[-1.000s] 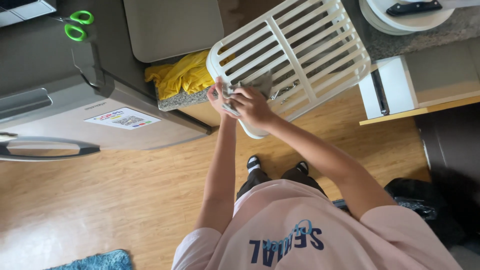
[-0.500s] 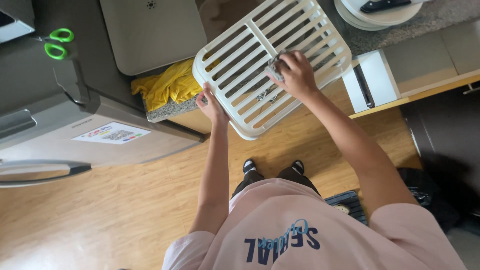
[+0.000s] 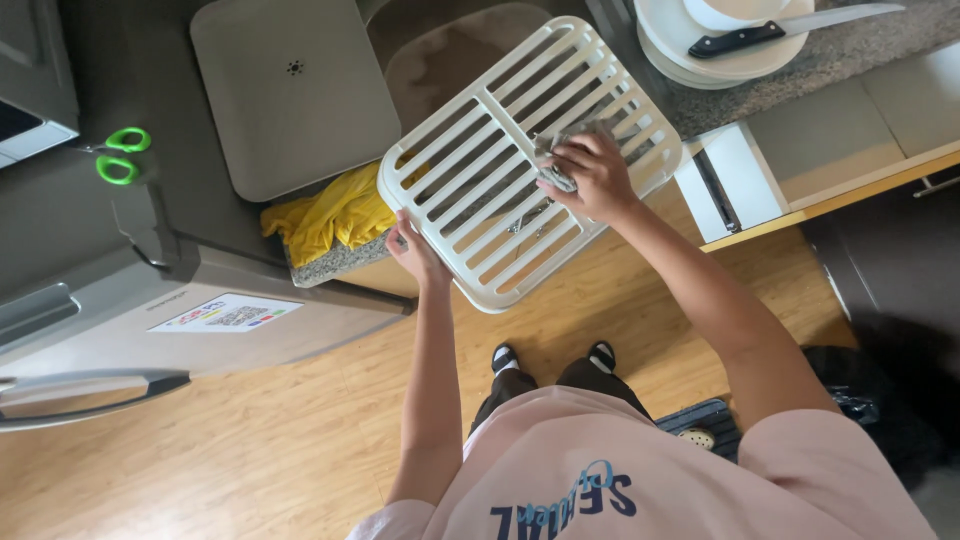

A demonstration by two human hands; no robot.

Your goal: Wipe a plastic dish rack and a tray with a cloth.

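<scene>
Slatted white rack point(image 3: 520, 160) held tilted over sink point(image 3: 440, 70), left hand point(image 3: 415, 252) pinching near edge, right hand point(image 3: 590, 175) closed on grey cloth point(image 3: 555, 165) pressed to slats; likely slip risk from one-handed edge grip under wiping pressure

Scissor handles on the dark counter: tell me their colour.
Bright green; the scissors show clearly in the head view, at the left.
</scene>
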